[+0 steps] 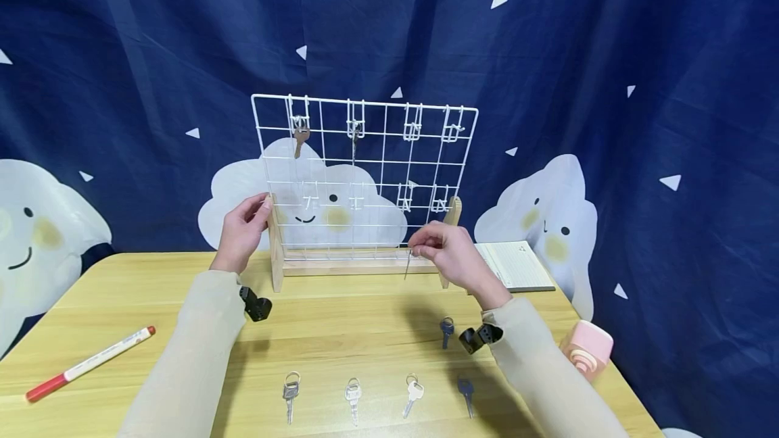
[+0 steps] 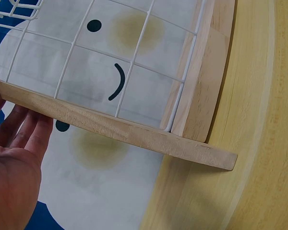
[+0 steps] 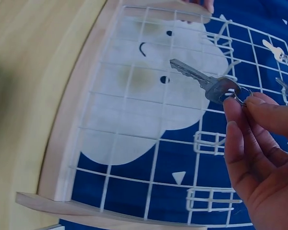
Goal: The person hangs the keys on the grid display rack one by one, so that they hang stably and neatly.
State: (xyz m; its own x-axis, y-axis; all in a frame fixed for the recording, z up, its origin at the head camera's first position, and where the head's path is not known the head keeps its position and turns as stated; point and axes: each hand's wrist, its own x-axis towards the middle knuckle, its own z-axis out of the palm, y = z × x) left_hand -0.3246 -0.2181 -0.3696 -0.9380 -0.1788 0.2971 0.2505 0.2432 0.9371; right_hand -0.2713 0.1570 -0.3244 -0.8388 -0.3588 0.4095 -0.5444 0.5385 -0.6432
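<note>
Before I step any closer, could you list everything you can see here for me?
wire rack: one, white, upright in the stand
stand: one, pale wood, on the table
hooks: eight, white, two rows on the rack
hanging keys: two, one brownish, one dark, upper left hooks
table keys: five, three silvery, two darker, table front
held key: one, silvery, in the right grip
marker: one, white and red, table left
notepad: one, white, right of the stand
pink object: one, pink, table's right edge
table: one, light wood, below everything
curtain: dark blue, white cloud prints, behind
wrist cameras: two, black, on the wrists
sleeves: two, cream, above the table
left grip: one, bare, at the stand's left side
right grip: one, bare, before the rack
</note>
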